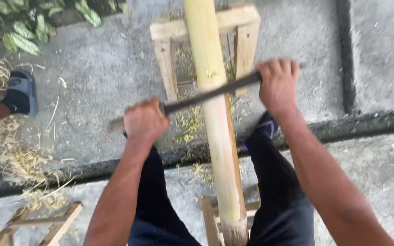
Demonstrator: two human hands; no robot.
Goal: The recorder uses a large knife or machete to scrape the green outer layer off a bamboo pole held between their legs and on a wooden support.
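Here, bamboo pole [217, 132] runs lengthwise away between the knees onto a wooden stand [206, 32]. Dark blade [206, 94] lies crosswise on it; left hand [144, 122] and right hand [277, 84] fingers clenched on its ends, left nearer.

- grey concrete floor [106, 82] with a dark groove
- green leafy branches [28, 27] at the top left
- pale dry shavings [23, 164] heaped at left
- another person's grey-and-black sandal [21, 91]
- small wooden frame [46, 223], bottom left
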